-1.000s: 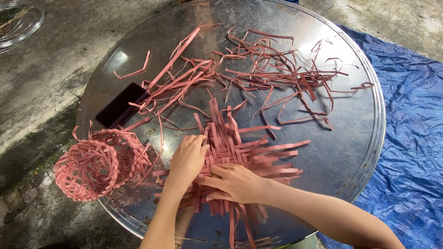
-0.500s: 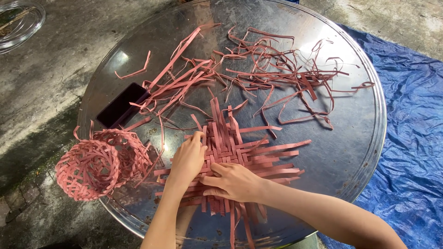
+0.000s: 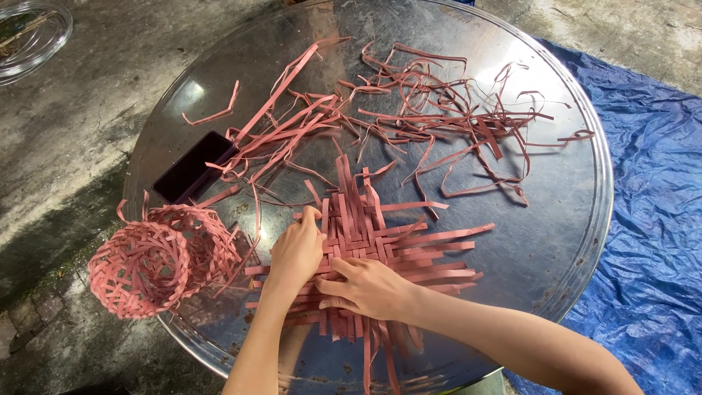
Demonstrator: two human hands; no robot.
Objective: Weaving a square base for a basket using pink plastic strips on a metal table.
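Hands barely differ from a second ago in our one head view: both stay pressed on the woven mat (image 3: 365, 249) of pink strips near the front of the round metal tray (image 3: 570, 241). Our left hand (image 3: 296, 252) has crept slightly up the mat's left edge, its fingertips now at the base of one upright strip; the fingers are curled down flat, and we cannot tell whether they pinch that strip or only press it. Our right hand (image 3: 369, 287) lies palm-down and spread across the mat's lower middle, pinning the crossings, gripping nothing we can see. We judge this a small tightening of the weave, with no new strip laid in.

Loose pink strips (image 3: 431, 117) lie scattered across the tray's far half. Two small woven baskets (image 3: 157, 260) sit at the tray's left rim, touching each other, both holding nothing. A dark rectangular box (image 3: 191, 170) lies behind them; its contents do not show. A blue tarp (image 3: 651, 219) spreads under the tray's right side.
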